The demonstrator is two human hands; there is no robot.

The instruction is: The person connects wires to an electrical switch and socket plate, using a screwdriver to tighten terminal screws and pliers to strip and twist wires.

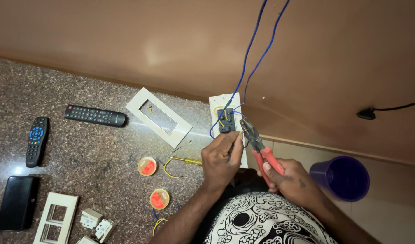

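My left hand pinches a thin wire at the lower edge of a white switch board that carries a dark module with yellow and blue wires. My right hand grips red-handled pliers; their jaws touch the wire just right of the module. Two blue wires run up from the board along the brown wall.
On the speckled stone counter lie two remote controls, a white frame plate, a yellow-handled screwdriver, two tape rolls, a black case, another frame and loose switches. A purple bucket stands right.
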